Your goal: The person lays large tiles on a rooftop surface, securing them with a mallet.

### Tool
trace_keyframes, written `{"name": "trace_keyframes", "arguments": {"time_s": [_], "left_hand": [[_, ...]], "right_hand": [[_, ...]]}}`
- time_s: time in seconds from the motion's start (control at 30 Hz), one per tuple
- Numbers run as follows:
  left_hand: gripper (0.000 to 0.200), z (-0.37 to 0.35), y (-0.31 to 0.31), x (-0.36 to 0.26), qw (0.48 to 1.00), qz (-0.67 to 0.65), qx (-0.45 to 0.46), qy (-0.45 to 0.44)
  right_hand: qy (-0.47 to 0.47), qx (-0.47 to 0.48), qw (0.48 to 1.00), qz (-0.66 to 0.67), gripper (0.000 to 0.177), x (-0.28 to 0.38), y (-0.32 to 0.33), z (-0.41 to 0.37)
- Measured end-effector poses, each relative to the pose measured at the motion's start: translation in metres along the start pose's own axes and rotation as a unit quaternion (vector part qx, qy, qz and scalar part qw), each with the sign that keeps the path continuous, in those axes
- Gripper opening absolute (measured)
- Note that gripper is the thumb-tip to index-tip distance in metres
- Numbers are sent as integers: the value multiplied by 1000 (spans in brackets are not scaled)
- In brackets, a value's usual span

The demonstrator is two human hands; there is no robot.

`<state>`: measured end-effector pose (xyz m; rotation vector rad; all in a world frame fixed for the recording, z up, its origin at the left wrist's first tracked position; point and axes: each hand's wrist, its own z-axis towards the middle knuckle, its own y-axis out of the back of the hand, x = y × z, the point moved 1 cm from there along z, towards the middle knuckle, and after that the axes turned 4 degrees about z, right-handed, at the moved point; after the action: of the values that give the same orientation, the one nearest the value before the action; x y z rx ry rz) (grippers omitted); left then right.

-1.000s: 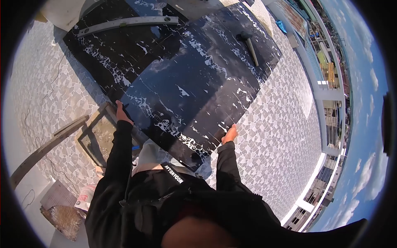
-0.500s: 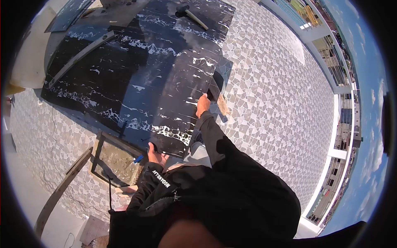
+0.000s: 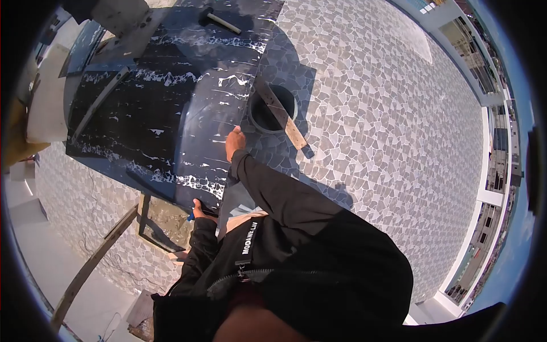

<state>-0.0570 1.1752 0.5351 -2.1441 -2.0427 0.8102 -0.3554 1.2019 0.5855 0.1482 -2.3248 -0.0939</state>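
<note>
A glossy black slab (image 3: 208,122) with white marble-like veining lies across the upper left of the view. My right hand (image 3: 235,142) is closed around its right edge, thumb on top and the other fingers hidden beneath. At its near edge my left hand (image 3: 203,212) grips from below, thumb up against the rim. A small blue item (image 3: 191,218) shows beside that hand, too covered to name. Lying on the black surface farther off are a hammer (image 3: 223,23) with a pale handle and a long straight bar (image 3: 99,104).
Right of the slab stands a dark bucket (image 3: 259,111) with a wooden board (image 3: 279,114) across its top. A wooden-framed box (image 3: 156,242) of wet grey mortar sits by my left arm, near a leaning plank (image 3: 94,265). Stone-patterned floor (image 3: 370,125) runs to a white railing (image 3: 491,196).
Both hands and the near part of the slab have moved left, uncovering the bucket and covering more of the mortar box. The camera view has also shifted.
</note>
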Motion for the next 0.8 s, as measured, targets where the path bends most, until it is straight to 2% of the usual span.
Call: {"name": "trace_keyframes", "arguments": {"time_s": [0.07, 0.13, 0.17, 0.2, 0.27, 0.3, 0.33, 0.4, 0.47, 0.53, 0.6, 0.67, 0.7, 0.77, 0.8], "left_hand": [[77, 2, 3, 0, 1000, -4, -7, 9], [76, 0, -4, 2, 996, 33, -27, -82], [74, -6, -8, 3, 999, -28, -12, -14], [74, -4, -4, 7, 999, -35, -14, -11], [71, 4, -5, 5, 995, -19, -51, -83], [69, 4, -4, 5, 992, -6, -104, -64], [69, 4, -4, 4, 992, -13, -106, -64], [68, 20, 11, 7, 989, 14, -129, -75], [70, 35, 20, 13, 982, -2, -169, -86], [72, 38, 28, 18, 973, -17, -212, -92], [69, 37, 36, 20, 974, 6, -207, -90], [70, 37, 46, 22, 978, -19, -194, -74], [71, 34, 46, 23, 983, -50, -157, -80], [64, 26, 33, 23, 986, -92, -112, -77], [66, 19, 25, 17, 987, -128, -91, -33]], "right_hand": [[16, -8, 1000, 14, 59, -4, -1, 1], [40, -18, 999, 22, 58, -7, 0, 9], [28, 14, 999, 35, 58, -13, 2, 14], [14, 47, 998, 50, 58, -20, 2, 17], [0, 58, 998, 15, 56, -22, 4, 31], [-20, 67, 997, -14, 54, -24, 8, 33], [-19, 69, 997, -21, 54, -21, 13, 37], [-56, 179, 982, -11, 50, -8, 29, 45], [-43, 213, 976, 8, 47, 20, 50, 72], [10, 197, 980, 8, 58, 74, 65, 94], [51, 185, 981, 1, 63, 117, 66, 135], [41, 185, 982, 2, 66, 150, 58, 177], [35, 192, 981, -5, 66, 162, 54, 186], [-2, 214, 977, 6, 55, 183, 42, 205], [-11, 219, 976, -1, 55, 185, 37, 214]]}}
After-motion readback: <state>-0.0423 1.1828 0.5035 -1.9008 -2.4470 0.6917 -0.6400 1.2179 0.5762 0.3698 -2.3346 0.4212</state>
